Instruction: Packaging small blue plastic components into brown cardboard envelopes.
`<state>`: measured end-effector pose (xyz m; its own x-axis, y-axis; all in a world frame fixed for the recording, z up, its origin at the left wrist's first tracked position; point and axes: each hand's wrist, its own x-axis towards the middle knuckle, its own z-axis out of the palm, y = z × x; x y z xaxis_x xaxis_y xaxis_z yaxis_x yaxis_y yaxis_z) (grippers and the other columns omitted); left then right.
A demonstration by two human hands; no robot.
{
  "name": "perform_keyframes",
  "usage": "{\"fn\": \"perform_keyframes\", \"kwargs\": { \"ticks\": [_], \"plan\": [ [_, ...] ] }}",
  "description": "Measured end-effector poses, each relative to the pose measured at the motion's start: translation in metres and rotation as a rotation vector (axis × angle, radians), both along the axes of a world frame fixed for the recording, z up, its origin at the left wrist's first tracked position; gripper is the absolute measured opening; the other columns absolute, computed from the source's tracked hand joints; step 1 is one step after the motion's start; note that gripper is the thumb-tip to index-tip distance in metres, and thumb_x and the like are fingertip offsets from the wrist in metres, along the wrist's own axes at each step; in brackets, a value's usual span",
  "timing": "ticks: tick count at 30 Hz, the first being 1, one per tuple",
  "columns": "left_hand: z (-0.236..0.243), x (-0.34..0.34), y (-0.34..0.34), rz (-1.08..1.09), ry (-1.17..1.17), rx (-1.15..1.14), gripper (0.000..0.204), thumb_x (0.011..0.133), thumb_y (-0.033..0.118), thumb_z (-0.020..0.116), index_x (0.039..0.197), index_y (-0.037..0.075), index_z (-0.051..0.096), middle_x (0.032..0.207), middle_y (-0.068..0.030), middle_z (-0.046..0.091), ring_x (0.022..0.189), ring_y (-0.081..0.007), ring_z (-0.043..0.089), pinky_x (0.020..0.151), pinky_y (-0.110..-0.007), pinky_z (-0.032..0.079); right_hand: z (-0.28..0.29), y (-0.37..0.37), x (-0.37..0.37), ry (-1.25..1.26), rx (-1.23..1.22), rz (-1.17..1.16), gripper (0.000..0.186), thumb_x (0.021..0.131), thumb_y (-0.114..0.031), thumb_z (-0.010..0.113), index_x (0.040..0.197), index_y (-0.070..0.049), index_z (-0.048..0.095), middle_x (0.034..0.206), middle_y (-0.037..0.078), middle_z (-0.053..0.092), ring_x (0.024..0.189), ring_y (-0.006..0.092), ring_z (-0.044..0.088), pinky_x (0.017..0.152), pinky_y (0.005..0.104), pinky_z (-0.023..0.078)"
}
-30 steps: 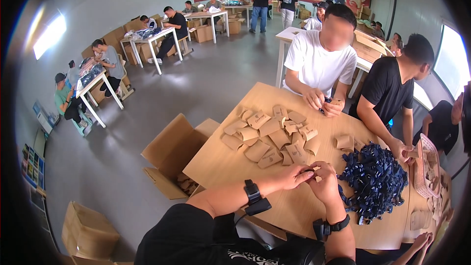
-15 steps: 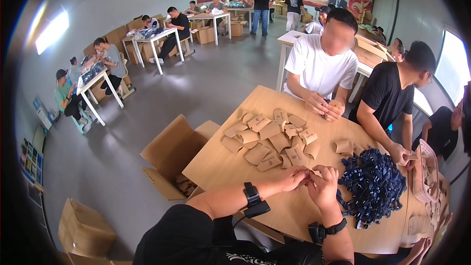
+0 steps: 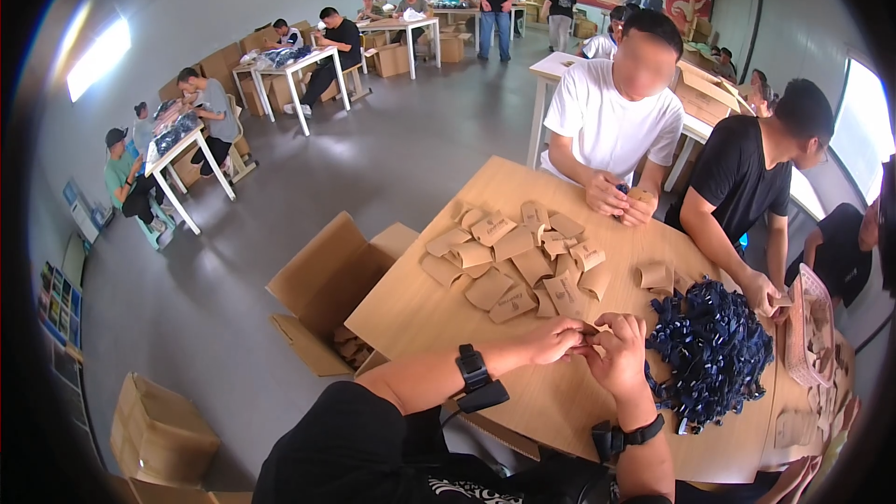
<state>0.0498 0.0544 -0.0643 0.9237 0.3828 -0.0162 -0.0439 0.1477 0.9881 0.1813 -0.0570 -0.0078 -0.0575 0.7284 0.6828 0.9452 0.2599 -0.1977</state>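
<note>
My left hand (image 3: 558,342) and my right hand (image 3: 620,351) meet over the near part of the table. Their fingers pinch a small brown cardboard box (image 3: 589,329), mostly hidden by the fingers. Just beyond them lies a loose heap of flattish, curved brown cardboard boxes (image 3: 513,303), some with dark print. To the right of my right hand is a big pile of dark blue, strap-like pieces (image 3: 709,350) with small shiny bits. A few more cardboard boxes (image 3: 653,275) rest beside that pile.
Across the table (image 3: 420,317), a person in white (image 3: 616,121) holds a small box and something dark blue. A person in black (image 3: 737,187) works at the right near a pink basket (image 3: 808,327). An open carton (image 3: 322,271) stands left of the table; a closed carton (image 3: 163,434) sits on the floor.
My hands stay close together, with the fingers shifting slightly around the cardboard box. Across the table, the person in white has lowered their head, and a dark blue piece shows more plainly in their hand.
</note>
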Motion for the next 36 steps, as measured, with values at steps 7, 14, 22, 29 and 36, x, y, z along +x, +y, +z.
{"fn": "perform_keyframes", "kwargs": {
  "ticks": [7, 14, 22, 29, 36],
  "plan": [
    [0.001, -0.005, 0.017, -0.051, 0.006, -0.068, 0.024, 0.096, 0.018, 0.047, 0.097, 0.001, 0.063, 0.086, -0.0049, 0.063, 0.078, -0.0139, 0.059, 0.074, -0.029, 0.048, -0.012, 0.013, 0.007, 0.063, 0.043, 0.017, 0.02, 0.056, -0.011, 0.078, 0.068, -0.012, 0.062, 0.086, 0.004, 0.059, 0.081, 0.026, 0.056, 0.074, 0.0381, 0.039],
    [0.007, 0.0, 0.027, -0.108, -0.006, -0.069, 0.035, 0.093, 0.012, 0.038, 0.116, -0.009, 0.056, 0.092, -0.0069, 0.059, 0.088, -0.0153, 0.056, 0.08, -0.032, 0.05, -0.02, 0.019, 0.017, 0.169, 0.074, 0.05, 0.022, 0.054, -0.005, 0.08, 0.067, -0.012, 0.064, 0.086, -0.002, 0.058, 0.078, 0.0206, 0.055, 0.072, 0.0344, 0.039],
    [-0.016, -0.005, 0.027, -0.124, -0.045, -0.073, 0.036, 0.094, 0.012, 0.038, 0.119, -0.007, 0.056, 0.101, -0.0092, 0.061, 0.094, -0.0169, 0.059, 0.081, -0.033, 0.051, -0.025, 0.013, 0.011, 0.217, 0.088, 0.052, 0.022, 0.054, -0.005, 0.081, 0.066, -0.013, 0.064, 0.084, -0.002, 0.058, 0.076, 0.0195, 0.055, 0.073, 0.0338, 0.038],
    [0.019, -0.007, 0.022, -0.159, -0.008, -0.056, 0.045, 0.091, 0.014, 0.035, 0.126, -0.006, 0.056, 0.112, -0.0111, 0.063, 0.105, -0.019, 0.057, 0.083, -0.034, 0.052, -0.022, 0.012, 0.012, 0.134, 0.134, -0.005, 0.022, 0.055, -0.004, 0.08, 0.064, -0.014, 0.063, 0.081, 0.0, 0.055, 0.077, 0.0214, 0.054, 0.073, 0.0361, 0.038],
    [0.022, -0.004, 0.022, -0.197, -0.077, 0.164, 0.05, 0.086, 0.019, 0.034, 0.126, -0.001, 0.058, 0.12, -0.0082, 0.063, 0.111, -0.0208, 0.057, 0.084, -0.036, 0.052, -0.014, 0.008, 0.057, 0.28, 0.265, -0.196, 0.022, 0.061, -0.004, 0.08, 0.071, -0.009, 0.061, 0.079, 0.004, 0.055, 0.073, 0.025, 0.053, 0.068, 0.0361, 0.04]
  ]
}}
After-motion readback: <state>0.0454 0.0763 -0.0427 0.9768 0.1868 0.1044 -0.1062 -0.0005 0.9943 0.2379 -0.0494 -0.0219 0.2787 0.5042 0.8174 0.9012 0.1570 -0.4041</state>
